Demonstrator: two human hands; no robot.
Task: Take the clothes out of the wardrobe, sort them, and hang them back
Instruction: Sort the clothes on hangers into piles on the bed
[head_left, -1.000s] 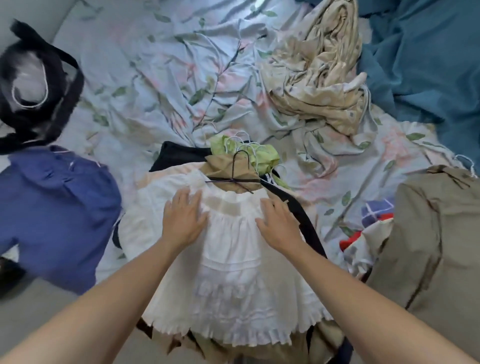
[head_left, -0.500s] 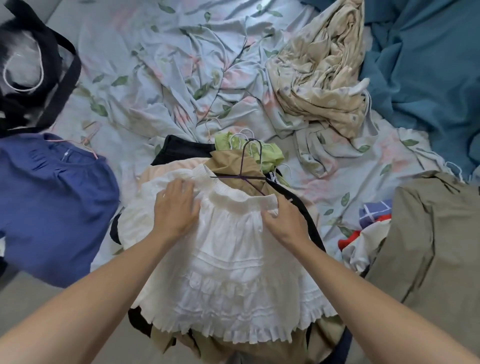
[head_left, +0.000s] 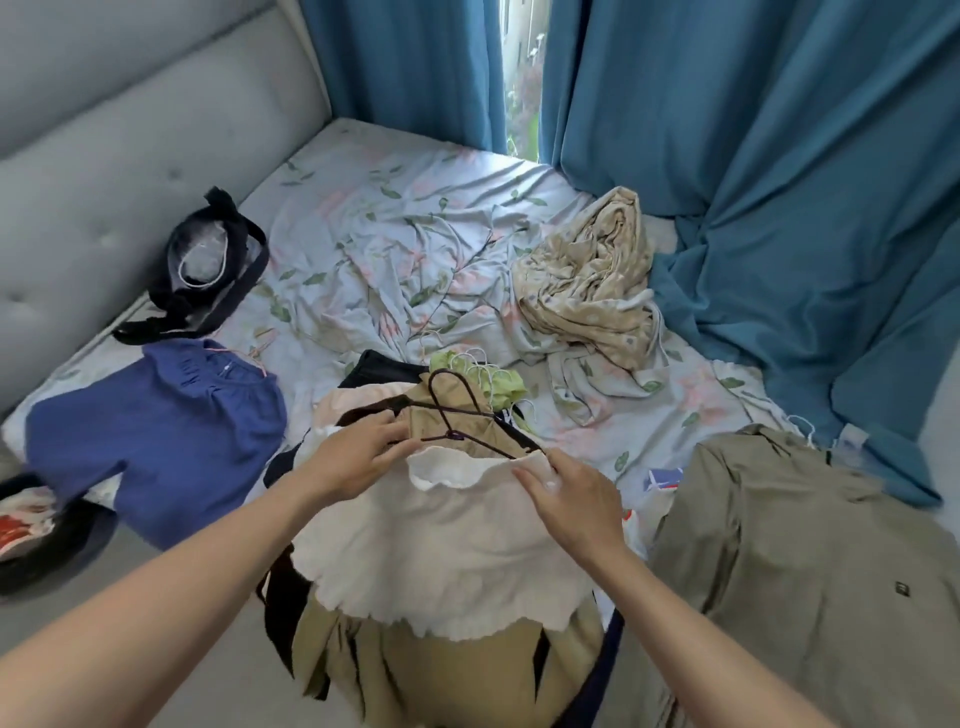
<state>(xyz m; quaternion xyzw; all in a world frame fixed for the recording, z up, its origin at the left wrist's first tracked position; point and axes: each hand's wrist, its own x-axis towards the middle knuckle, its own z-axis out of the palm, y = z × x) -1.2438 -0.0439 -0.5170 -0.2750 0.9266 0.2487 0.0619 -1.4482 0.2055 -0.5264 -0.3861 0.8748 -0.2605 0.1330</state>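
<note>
A white frilled skirt (head_left: 441, 540) lies on top of a pile of clothes at the bed's near edge. My left hand (head_left: 358, 457) pinches its waistband at the left. My right hand (head_left: 571, 493) grips the waistband at the right. Just beyond the waistband a dark hanger (head_left: 457, 415) rests on a tan garment (head_left: 447, 423). Under the skirt lie a khaki pleated garment (head_left: 441, 670) and black cloth. Several white hangers and a lime-green piece (head_left: 493, 382) poke out behind the pile.
A blue top (head_left: 171, 431) lies at the left and a black bag (head_left: 202, 265) beyond it. An olive jacket (head_left: 795, 566) lies at the right. A beige dotted cloth (head_left: 592, 280) is bunched on the floral sheet (head_left: 395, 234). Teal curtains (head_left: 753, 156) hang behind; a grey padded headboard (head_left: 104, 135) is at left.
My hands slid up from the skirt's flat front to its waistband and took hold of it. The skirt is now bunched and lifted. The camera tilted up, showing curtains and headboard.
</note>
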